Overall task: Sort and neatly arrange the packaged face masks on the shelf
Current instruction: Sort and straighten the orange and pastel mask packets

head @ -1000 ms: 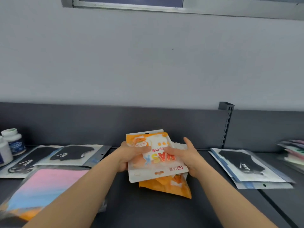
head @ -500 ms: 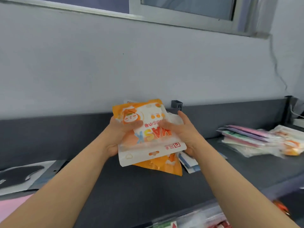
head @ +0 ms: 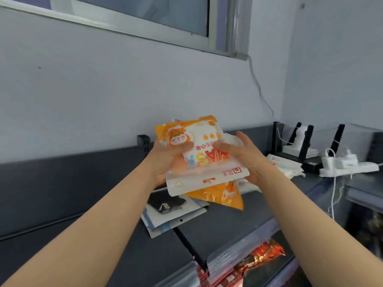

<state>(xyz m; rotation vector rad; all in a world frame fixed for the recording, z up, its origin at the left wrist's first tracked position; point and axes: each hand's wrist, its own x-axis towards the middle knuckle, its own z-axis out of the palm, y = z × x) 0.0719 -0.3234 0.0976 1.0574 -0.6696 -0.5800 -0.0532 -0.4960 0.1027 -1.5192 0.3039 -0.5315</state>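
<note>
a person is holding a small stack of orange mask packets (head: 204, 162) in the air above the dark shelf (head: 223, 222). the left hand (head: 163, 162) and right hand (head: 248, 160) are gripping its sides, thumbs pressing the top packet. the glossy lower packets are fanning out crookedly, so one could be sliding free onto the black mask packs (head: 167, 207) below.

Orange-and-white mask packets (head: 199, 162), dark grey shelf (head: 116, 241), black mask packet (head: 165, 206).
</note>
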